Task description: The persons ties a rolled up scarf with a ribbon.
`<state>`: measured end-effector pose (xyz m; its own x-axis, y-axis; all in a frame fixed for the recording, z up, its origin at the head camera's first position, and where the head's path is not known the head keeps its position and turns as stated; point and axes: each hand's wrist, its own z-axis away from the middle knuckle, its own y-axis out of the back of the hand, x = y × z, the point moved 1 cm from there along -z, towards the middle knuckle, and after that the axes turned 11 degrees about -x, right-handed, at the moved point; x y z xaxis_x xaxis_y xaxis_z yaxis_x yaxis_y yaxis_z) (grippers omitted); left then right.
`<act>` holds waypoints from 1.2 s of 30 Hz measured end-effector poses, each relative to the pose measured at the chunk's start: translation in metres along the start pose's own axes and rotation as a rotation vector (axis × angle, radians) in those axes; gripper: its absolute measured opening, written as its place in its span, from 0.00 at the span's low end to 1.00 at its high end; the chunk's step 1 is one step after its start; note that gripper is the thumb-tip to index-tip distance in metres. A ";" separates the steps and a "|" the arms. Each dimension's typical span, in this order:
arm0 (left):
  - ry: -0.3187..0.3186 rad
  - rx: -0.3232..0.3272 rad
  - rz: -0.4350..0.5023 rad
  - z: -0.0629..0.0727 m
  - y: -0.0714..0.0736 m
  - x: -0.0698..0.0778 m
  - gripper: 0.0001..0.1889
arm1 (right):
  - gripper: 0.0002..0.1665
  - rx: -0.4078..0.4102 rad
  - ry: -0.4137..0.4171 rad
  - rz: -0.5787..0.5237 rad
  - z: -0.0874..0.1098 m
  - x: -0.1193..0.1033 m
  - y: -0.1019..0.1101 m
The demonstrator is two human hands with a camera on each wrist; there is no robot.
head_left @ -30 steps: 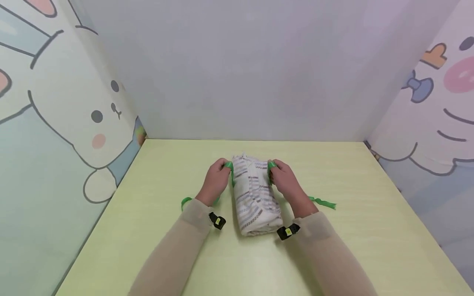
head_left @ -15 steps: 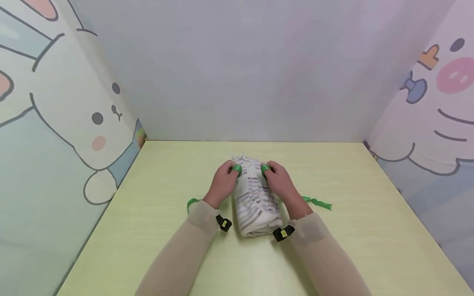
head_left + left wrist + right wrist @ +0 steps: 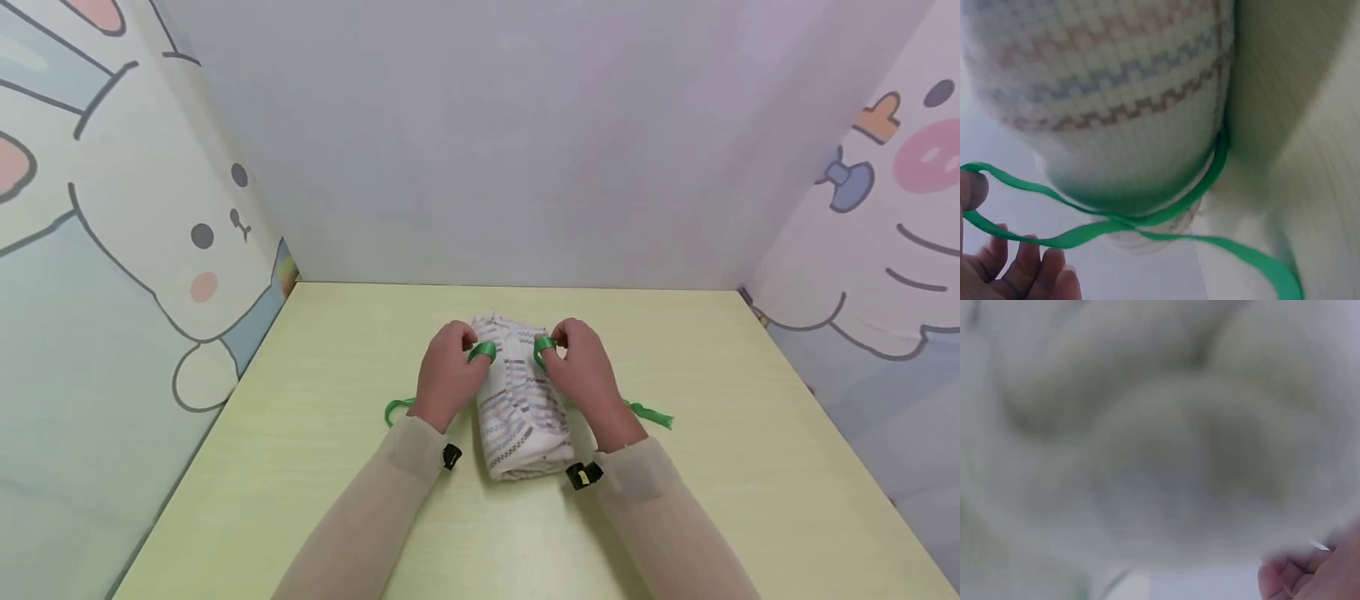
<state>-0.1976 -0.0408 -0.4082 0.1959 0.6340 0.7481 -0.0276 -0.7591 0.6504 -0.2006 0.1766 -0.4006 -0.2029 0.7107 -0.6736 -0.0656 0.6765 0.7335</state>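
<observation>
- Rolled cloth bundle (image 3: 521, 417), white with patterned stripes in brown, grey-blue and pink: lies lengthwise on the pale yellow-green table (image 3: 480, 533), between the two hands.
- Green ribbon (image 3: 1079, 235): passes around the bundle; in the left wrist view two strands cross against its side and one tail runs off over the table.
- Left hand (image 3: 450, 371): at the far left side of the bundle; ribbon looped over the thumb, remaining fingers loosely bent, apart from the thumb and unclenched.
- Right hand (image 3: 587, 371): at the opposite side; ribbon loop (image 3: 542, 347) also over the thumb, index finger standing clear of it, fingers loosely bent, no clenched grip seen.
- Ribbon ends: one curved length (image 3: 396, 407) beside the left wrist, one crinkled end (image 3: 652, 415) beyond the right wrist, both on the table.
- Right wrist view: mostly filled by blurred whitish material; detail not readable.
- Side walls: printed rabbit (image 3: 165, 208) at left, printed pig (image 3: 877, 275) at right.
</observation>
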 end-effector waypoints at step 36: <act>-0.051 -0.136 -0.236 0.008 -0.014 0.005 0.21 | 0.23 0.036 -0.210 -0.066 0.003 -0.003 -0.008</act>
<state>-0.1882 -0.0285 -0.4146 0.2612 0.7799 0.5688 -0.1063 -0.5625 0.8199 -0.1961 0.1699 -0.4048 0.0084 0.6864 -0.7272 -0.0367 0.7270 0.6857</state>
